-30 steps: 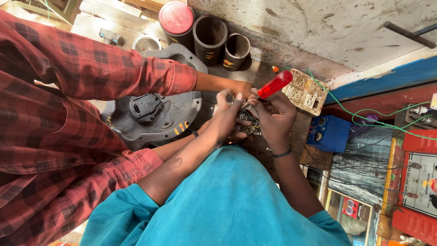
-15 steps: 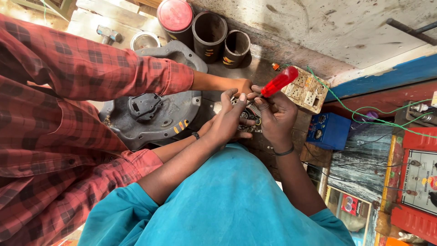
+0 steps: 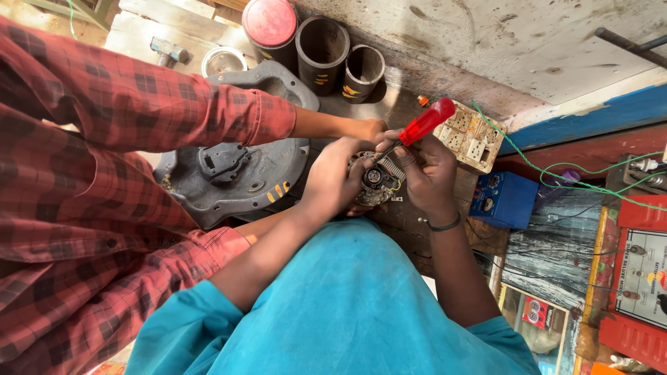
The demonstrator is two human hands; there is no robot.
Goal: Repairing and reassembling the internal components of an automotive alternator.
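My left hand (image 3: 332, 182) grips a small round metal motor part (image 3: 375, 182) from its left side. My right hand (image 3: 425, 173) is closed on a screwdriver with a red handle (image 3: 425, 122), and its tip points down into the part. A co-worker in a red checked shirt (image 3: 104, 139) reaches across from the left. That person's hand (image 3: 367, 129) rests just above the part, close to my fingers. My teal shirt hides the lower part of the bench.
A grey machine housing (image 3: 229, 170) lies left of the part. Black cylinders (image 3: 321, 47) and a red-lidded can (image 3: 269, 24) stand at the back. A cream socket board (image 3: 474, 135), a blue box (image 3: 504, 201), green wire (image 3: 556, 177) and a red meter box (image 3: 643, 267) crowd the right.
Both my hands stay on the motor part. The screwdriver handle has shifted only slightly, and the co-worker's hand remains beside the part.
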